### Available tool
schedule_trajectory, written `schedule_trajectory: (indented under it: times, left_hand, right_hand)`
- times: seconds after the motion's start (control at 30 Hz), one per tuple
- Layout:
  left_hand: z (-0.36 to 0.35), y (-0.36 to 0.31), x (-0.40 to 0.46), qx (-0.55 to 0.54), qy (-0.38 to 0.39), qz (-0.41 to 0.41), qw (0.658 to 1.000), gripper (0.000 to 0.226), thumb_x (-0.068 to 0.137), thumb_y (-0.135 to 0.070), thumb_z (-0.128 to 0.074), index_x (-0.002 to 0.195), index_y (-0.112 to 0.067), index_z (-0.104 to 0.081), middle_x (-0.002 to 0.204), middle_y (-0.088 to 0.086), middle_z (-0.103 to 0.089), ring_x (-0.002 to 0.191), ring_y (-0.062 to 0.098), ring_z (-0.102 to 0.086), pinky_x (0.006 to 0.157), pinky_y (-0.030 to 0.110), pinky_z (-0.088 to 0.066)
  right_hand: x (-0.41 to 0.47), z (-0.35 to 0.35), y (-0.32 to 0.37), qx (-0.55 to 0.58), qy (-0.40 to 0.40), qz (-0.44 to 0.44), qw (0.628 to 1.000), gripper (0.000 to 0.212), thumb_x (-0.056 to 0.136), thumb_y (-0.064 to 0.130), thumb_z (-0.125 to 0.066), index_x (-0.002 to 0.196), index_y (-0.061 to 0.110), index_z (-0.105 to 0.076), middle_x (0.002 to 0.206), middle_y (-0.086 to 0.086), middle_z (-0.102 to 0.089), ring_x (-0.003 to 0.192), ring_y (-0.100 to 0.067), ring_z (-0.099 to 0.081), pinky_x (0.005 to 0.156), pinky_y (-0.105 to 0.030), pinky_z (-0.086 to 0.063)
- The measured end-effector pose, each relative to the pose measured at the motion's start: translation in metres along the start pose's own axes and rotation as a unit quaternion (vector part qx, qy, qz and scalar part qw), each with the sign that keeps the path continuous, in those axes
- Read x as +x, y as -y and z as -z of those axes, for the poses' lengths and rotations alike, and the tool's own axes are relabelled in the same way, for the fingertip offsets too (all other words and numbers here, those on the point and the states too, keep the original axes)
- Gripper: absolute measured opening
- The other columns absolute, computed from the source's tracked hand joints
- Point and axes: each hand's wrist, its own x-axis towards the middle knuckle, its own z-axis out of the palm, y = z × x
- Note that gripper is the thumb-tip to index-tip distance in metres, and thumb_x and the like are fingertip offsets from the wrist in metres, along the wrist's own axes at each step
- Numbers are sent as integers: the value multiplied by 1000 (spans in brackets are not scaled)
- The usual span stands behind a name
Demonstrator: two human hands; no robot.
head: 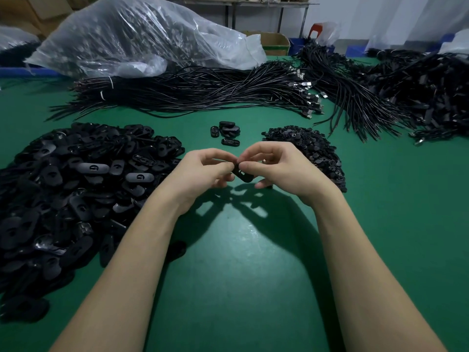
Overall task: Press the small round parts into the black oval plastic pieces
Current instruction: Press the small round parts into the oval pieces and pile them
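Observation:
Above the green table (pixel 248 250), my left hand (pixel 203 171) and my right hand (pixel 281 166) meet around one black oval piece (pixel 244 176). Both hands pinch it with curled fingers; my right thumb and forefinger sit on its upper end. Whether a small round part sits under those fingers is hidden. A big heap of black oval pieces (pixel 71 189) lies to the left. A smaller heap of small round parts (pixel 312 146) lies to the right, just behind my right hand. A few oval pieces (pixel 225 133) lie apart in the middle beyond my hands.
Bundles of black cables (pixel 203 90) stretch across the table's far side, with more tangled cables (pixel 406 97) at the right. A large clear plastic bag (pixel 142 36) full of dark parts sits at the back left. A cardboard box (pixel 275 43) stands behind it.

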Motion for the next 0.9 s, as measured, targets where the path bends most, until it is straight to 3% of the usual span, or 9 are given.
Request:
schedule_trajectory:
  times: [0.13, 0.3, 0.37, 0.53, 0.9]
  left_hand:
    - [-1, -3, 0, -44, -23, 10, 999, 15, 95, 2, -63, 102, -8, -73, 84, 10, -74, 72, 14, -72, 70, 20, -58]
    - [-2, -3, 0, -85, -38, 19, 995, 17, 94, 3, -62, 94, -8, -75, 92, 12, -72, 76, 18, -74, 88, 26, -60]
    - [-2, -4, 1, -97, -38, 21, 994, 18, 94, 4, -62, 92, -9, -74, 94, 14, -72, 76, 19, -74, 87, 26, -60]
    - [-1, -5, 1, -117, -34, 25, 992, 17, 93, 4, -63, 90, -9, -72, 92, 12, -76, 76, 21, -75, 82, 23, -61]
    - [-1, -5, 1, -137, -26, 14, 990, 14, 91, 4, -66, 90, -9, -72, 85, 10, -77, 76, 22, -75, 82, 24, -61]
  right_hand:
    - [2, 2, -2, -19, -56, 0, 998, 3, 91, 26, -78, 89, 28, -78, 69, 9, -68, 62, -7, -57, 53, -19, -46]
    - [0, 3, 0, -10, -67, -6, 998, 3, 92, 19, -76, 91, 21, -77, 70, 9, -74, 55, -6, -59, 46, -19, -42]
    - [0, 2, 1, 4, -71, -2, 997, 3, 92, 14, -76, 92, 16, -78, 66, 7, -73, 54, -6, -59, 46, -19, -43]
    - [-1, 2, 2, 33, -77, 4, 996, 2, 91, 18, -78, 92, 19, -78, 82, -4, -79, 53, -9, -59, 44, -19, -43]
    - [0, -1, 5, 23, -107, -11, 994, 9, 89, 11, -78, 95, 17, -77, 74, 1, -77, 51, -8, -57, 43, -18, -41]
